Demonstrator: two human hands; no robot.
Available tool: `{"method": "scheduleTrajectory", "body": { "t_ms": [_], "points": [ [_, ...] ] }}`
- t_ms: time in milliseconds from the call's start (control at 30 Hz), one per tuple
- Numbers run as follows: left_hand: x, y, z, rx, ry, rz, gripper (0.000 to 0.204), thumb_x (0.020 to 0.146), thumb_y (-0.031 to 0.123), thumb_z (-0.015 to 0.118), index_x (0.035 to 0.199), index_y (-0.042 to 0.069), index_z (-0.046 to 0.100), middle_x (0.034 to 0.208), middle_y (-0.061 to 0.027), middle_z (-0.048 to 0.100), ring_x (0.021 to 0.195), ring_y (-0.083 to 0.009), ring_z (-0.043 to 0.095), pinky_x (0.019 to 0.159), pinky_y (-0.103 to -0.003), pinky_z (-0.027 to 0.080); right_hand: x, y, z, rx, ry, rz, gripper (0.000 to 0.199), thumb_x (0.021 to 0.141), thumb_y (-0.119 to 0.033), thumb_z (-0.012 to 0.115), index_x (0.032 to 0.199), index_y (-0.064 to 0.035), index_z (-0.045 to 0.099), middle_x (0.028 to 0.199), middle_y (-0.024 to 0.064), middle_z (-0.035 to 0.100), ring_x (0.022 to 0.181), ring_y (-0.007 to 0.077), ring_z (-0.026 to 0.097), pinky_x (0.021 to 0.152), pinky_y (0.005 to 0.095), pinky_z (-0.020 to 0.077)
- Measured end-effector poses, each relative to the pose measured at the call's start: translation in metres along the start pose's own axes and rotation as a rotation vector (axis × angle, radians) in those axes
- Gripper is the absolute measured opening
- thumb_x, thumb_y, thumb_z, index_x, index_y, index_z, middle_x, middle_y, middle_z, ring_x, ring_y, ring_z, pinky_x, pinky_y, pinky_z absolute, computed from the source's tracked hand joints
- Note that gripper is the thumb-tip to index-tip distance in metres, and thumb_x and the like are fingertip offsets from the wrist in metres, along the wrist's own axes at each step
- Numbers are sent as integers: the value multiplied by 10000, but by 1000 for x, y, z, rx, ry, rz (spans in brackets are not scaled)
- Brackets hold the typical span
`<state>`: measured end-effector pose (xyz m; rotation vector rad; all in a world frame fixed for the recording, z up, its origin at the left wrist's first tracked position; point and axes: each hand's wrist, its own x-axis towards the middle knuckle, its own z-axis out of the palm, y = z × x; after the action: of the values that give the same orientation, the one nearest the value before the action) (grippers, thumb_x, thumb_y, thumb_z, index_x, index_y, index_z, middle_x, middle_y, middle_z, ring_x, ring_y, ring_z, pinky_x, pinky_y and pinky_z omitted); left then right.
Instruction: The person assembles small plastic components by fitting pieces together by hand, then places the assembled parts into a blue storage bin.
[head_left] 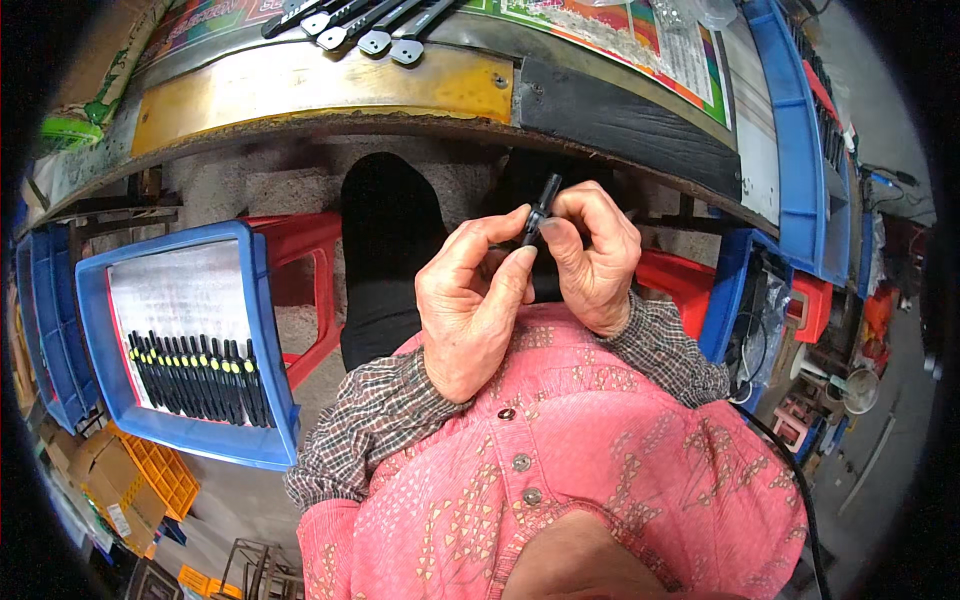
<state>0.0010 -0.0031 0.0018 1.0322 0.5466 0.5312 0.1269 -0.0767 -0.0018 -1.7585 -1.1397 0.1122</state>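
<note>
Pinching one black stick (549, 191) between them, the left hand (468, 300) and right hand (597, 250) have their fingertips drawn narrow around it. Leftward, one blue tray (210, 451) bears roughly a dozen dark sticks (203, 378); farther, about five black bars (376, 42) lie on one table (320, 90).
</note>
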Motion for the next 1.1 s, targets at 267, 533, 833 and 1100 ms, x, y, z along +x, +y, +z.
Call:
{"method": "scheduleTrajectory", "body": {
  "t_ms": [267,533,833,1100],
  "points": [
    [-1,-1,-3,40,-17,-6,268,899,7,553,1167,-5,553,783,-3,580,626,-34,515,526,-165,397,4,0,-4,-52,-57,-144,247,794,-196,713,805,-5,556,698,101,517,555,223,547,480,298,432],
    [-1,3,-3,-41,7,-23,276,874,-28,569,1149,-24,574,950,-28,580,669,-33,538,578,-170,455,6,-4,-8,-57,-116,-157,252,767,-163,726,877,2,570,760,124,544,615,250,581,516,314,471],
    [-1,0,-4,-18,-13,12,266,891,11,574,1156,-14,563,865,-32,608,663,-58,549,540,-170,423,7,6,-5,-149,-108,-258,218,775,-158,710,815,-8,557,700,109,525,556,253,557,472,328,441],
    [0,-2,-3,-24,-8,11,262,895,12,566,1155,-18,563,814,-20,601,639,-53,538,531,-171,411,7,6,-4,-174,-108,-263,200,817,-162,664,743,-22,541,636,96,494,503,259,519,435,343,402]
  ]
}}
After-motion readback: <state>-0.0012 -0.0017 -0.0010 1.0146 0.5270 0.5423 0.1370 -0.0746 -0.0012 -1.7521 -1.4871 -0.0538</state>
